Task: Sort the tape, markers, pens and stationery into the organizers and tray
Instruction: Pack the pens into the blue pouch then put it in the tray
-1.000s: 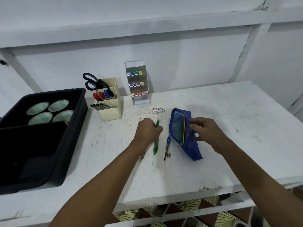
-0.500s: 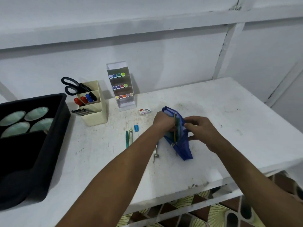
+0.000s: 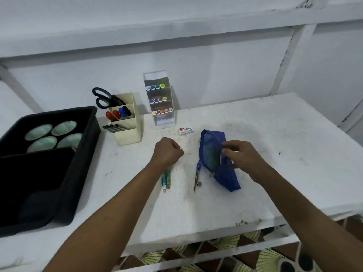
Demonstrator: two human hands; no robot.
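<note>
My right hand pinches the open mouth of a blue mesh pouch that rests on the white table, with a yellow pencil and other items inside. My left hand is curled into a fist just left of the pouch, knuckles up; nothing shows in it. Two green pens lie below that fist, partly under the wrist. A metal compass with a blue top lies between the pens and the pouch. A small staples box sits behind them.
A beige organizer holds scissors, markers and black pens. A clear rack of coloured markers stands beside it. At the left, a black tray holds several tape rolls. The table's front edge is near.
My left hand reached into the pouch, then pulled back left and now hovers closed over the green pens. The small blue item beside the pens is now hidden. My right hand stays on the pouch.
</note>
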